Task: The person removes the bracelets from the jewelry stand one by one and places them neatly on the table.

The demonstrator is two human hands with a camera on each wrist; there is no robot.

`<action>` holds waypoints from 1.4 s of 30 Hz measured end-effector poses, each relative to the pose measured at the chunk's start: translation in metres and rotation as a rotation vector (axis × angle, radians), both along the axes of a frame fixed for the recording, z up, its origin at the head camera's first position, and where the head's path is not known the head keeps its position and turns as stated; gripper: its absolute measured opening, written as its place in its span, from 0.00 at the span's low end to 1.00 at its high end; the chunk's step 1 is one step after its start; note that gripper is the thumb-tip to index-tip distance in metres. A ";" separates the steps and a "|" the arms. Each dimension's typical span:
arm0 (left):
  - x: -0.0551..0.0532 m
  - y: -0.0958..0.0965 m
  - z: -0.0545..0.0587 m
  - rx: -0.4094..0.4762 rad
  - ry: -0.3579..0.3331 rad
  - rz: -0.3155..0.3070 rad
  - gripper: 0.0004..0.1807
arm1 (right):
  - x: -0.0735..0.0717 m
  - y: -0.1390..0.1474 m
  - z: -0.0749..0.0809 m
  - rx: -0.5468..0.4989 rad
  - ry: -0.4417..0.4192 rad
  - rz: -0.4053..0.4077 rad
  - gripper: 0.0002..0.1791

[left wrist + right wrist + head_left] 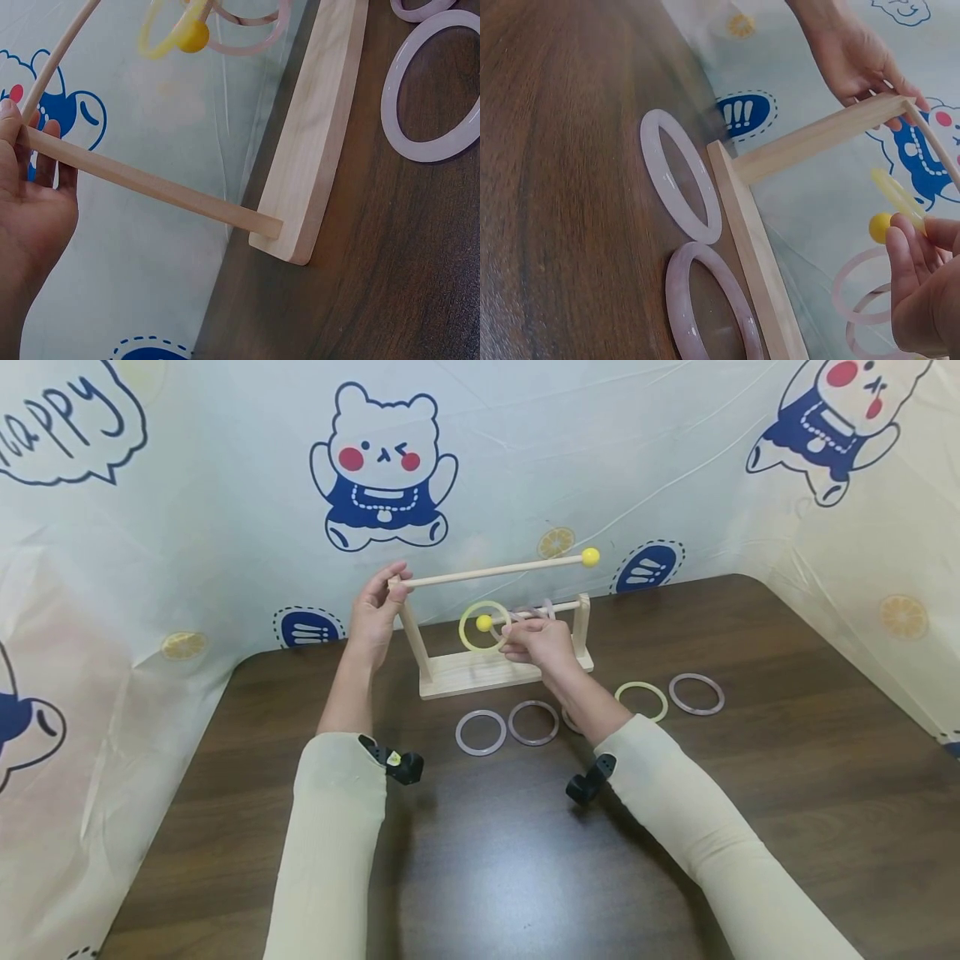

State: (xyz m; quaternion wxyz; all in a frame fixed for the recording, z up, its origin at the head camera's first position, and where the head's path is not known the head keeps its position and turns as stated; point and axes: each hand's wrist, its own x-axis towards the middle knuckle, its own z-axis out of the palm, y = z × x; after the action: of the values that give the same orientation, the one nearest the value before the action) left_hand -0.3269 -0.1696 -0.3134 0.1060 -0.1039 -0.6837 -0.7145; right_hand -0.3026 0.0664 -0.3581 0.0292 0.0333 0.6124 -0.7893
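A wooden rack has two posts and two rods tipped with yellow balls. My left hand holds the top of the taller left post, where the upper rod begins. My right hand pinches a yellow ring at the lower rod's yellow ball. From the head view the ring frames that ball; whether it encircles the rod, I cannot tell. Behind it, pale purple rings hang on the lower rod, partly hidden by my right hand.
In front of the rack lie two pale purple rings, a left one and a right one. Further right are a yellow ring and another purple ring. My right forearm mostly covers one more ring. A printed cloth stands behind the table.
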 end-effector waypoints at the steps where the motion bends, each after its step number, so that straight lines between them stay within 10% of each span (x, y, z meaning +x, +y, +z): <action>1: 0.000 0.000 0.000 -0.001 0.002 -0.002 0.20 | 0.000 0.000 0.000 -0.007 -0.005 0.005 0.03; 42: 0.000 0.001 -0.001 -0.026 0.022 0.015 0.22 | 0.011 0.006 -0.009 0.030 0.004 0.188 0.11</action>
State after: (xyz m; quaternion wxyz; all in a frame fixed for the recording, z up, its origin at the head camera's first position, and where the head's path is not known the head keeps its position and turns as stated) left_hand -0.3269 -0.1690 -0.3142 0.1176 -0.1081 -0.6923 -0.7037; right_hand -0.2914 0.0722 -0.3669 0.1017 -0.0254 0.6246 -0.7739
